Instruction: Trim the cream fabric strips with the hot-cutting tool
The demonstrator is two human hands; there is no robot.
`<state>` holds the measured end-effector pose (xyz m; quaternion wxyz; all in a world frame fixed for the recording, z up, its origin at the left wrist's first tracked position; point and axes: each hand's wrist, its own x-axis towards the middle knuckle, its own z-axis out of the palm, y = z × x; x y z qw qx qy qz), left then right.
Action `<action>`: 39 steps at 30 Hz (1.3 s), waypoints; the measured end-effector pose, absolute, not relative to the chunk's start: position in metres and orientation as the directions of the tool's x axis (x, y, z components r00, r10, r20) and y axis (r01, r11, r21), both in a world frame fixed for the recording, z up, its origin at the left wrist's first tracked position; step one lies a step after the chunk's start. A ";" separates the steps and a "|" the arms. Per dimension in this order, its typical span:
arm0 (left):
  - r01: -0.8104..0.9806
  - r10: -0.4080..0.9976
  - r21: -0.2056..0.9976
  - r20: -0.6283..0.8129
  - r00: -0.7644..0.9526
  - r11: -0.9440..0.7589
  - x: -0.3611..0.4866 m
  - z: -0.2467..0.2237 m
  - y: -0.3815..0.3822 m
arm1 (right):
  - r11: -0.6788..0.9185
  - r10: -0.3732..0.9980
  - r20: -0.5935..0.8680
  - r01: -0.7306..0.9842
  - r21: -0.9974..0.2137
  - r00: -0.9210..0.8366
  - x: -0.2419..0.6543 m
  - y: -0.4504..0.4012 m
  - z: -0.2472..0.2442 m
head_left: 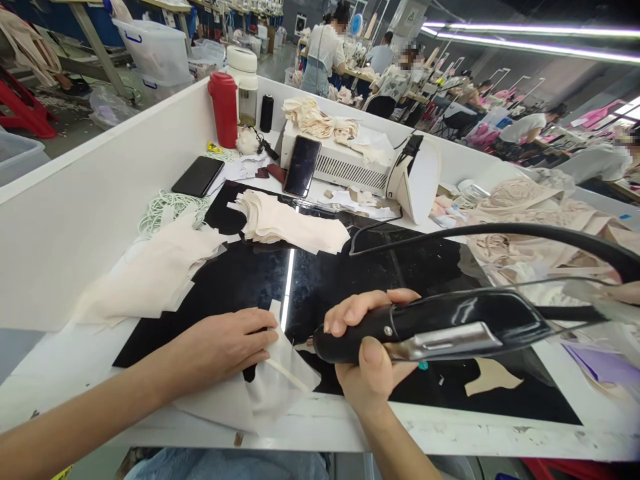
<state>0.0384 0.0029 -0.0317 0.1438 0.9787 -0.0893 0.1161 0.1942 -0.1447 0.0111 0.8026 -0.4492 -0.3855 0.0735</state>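
My right hand (370,353) is wrapped round a black glue gun (450,327) with a metal lever along its side. The thumb lies at the lever's front end. Its narrow metal tip points left, close to a sheer pale fabric piece (280,387) at the board's front edge. A thin, paler strip (289,375) runs across that fabric. My left hand (240,340) lies on the fabric with its fingers fairly flat, near one end of the strip; its thumb is hidden. Beneath is a shiny black board (240,280).
Cream fabric pieces lie in a far stack (290,223) and a left stack (155,267). A cable (550,233) arches over the right side. Behind stand a phone (303,165), a red flask (223,110) and a white cone (417,177). A low white wall (100,180) borders the table.
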 end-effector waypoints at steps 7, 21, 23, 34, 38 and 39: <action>-0.208 -0.176 0.112 0.245 0.953 -0.972 0.037 -0.028 -0.007 | 0.581 0.463 0.548 0.228 -0.781 0.697 0.194 -0.145 0.011; -0.193 -0.168 0.133 0.181 0.969 -0.972 0.034 -0.029 -0.013 | 0.540 0.459 0.533 0.253 -0.803 0.711 0.193 -0.146 0.010; -0.189 -0.165 0.136 0.171 0.971 -0.973 0.034 -0.030 -0.013 | 0.538 0.457 0.521 0.242 -0.807 0.721 0.192 -0.145 0.012; -0.204 -0.165 0.145 0.244 0.956 -0.968 0.034 -0.034 -0.014 | 0.585 0.438 0.530 0.217 -0.781 0.726 0.190 -0.135 0.010; -0.198 -0.157 0.149 0.249 0.956 -0.969 0.034 -0.035 -0.014 | 0.586 0.447 0.519 0.200 -0.785 0.728 0.190 -0.133 0.011; -0.196 -0.156 0.146 0.247 0.956 -0.970 0.034 -0.035 -0.014 | 0.591 0.438 0.518 0.199 -0.782 0.735 0.191 -0.132 0.011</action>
